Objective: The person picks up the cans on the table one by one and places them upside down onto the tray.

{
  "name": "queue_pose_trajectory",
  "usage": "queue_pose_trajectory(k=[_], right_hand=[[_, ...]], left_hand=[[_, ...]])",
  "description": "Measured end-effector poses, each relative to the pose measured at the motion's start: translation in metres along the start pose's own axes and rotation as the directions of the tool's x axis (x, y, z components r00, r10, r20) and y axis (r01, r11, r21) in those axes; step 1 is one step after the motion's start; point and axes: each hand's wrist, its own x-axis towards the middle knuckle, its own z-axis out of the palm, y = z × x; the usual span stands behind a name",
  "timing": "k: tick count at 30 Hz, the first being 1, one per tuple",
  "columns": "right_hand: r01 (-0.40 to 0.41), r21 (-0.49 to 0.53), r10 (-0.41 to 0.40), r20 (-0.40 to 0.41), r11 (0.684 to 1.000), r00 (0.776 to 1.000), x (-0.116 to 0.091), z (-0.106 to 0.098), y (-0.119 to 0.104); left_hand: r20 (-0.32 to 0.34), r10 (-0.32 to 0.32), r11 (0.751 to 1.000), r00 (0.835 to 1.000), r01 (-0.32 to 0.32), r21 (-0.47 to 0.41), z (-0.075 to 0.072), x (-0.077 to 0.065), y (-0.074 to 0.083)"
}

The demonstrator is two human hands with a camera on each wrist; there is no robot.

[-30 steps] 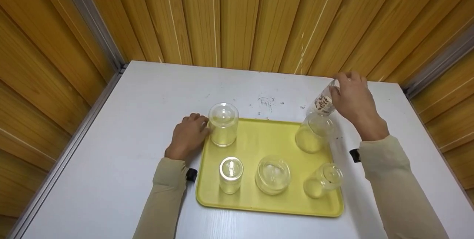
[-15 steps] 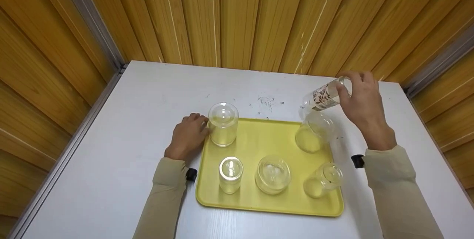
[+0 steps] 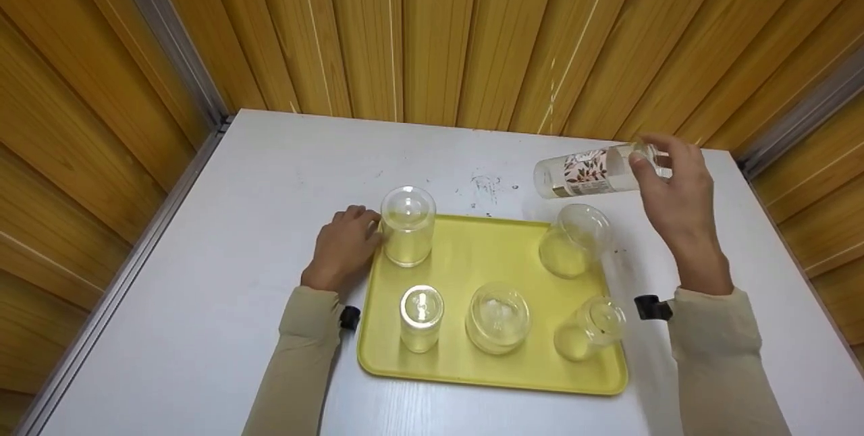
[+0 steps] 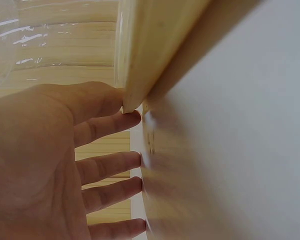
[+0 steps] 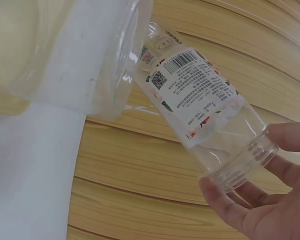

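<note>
My right hand (image 3: 685,196) grips a clear jar (image 3: 553,178) by its ribbed end, fingers and thumb curled round it. The jar lies nearly sideways above the table behind the yellow tray (image 3: 486,382). Its label (image 5: 197,92) has leaf patterns, a barcode and printed text. My left hand (image 3: 343,247) rests beside the tray's back left corner, thumb at the rim (image 4: 140,65) and straight fingers touching the white surface. Right by it on the tray stands a tall clear container (image 3: 408,230). Another tall clear container (image 3: 574,243) stands at the back right, below the held jar.
Along the tray's front stand a narrow clear container (image 3: 420,324), a wide clear one (image 3: 498,321) and a small clear one (image 3: 587,331). The white table (image 3: 223,274) meets wood-patterned walls (image 3: 439,38) at the back and sides. Dark marks (image 3: 484,186) lie behind the tray.
My right hand has moved right and nearer me, and the jar has turned from a steep slant to nearly sideways. My left hand and the containers on the tray stay put.
</note>
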Motion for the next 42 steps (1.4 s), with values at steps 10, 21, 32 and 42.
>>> queue_pose_trajectory(k=[10,21,32,42], right_hand=[[-0.096,0.095,0.099,-0.021,0.991,0.995,-0.019,-0.009,0.0],[-0.197,0.217,0.209,-0.036,0.956,0.977,-0.038,-0.021,0.003],[-0.25,0.495,0.306,-0.035,0.832,0.951,-0.051,-0.021,0.006],[-0.209,0.511,0.264,-0.037,0.834,0.964,-0.05,-0.02,0.005]], left_hand=[[0.009,-0.004,0.999,1.0,0.004,0.033,0.0,0.0,0.001],[0.022,-0.02,1.0,1.0,0.02,0.022,0.0,0.004,0.003],[0.009,-0.012,0.999,1.0,0.012,0.032,0.001,0.001,0.005],[0.002,-0.008,0.999,1.0,0.008,0.041,0.0,-0.001,0.007]])
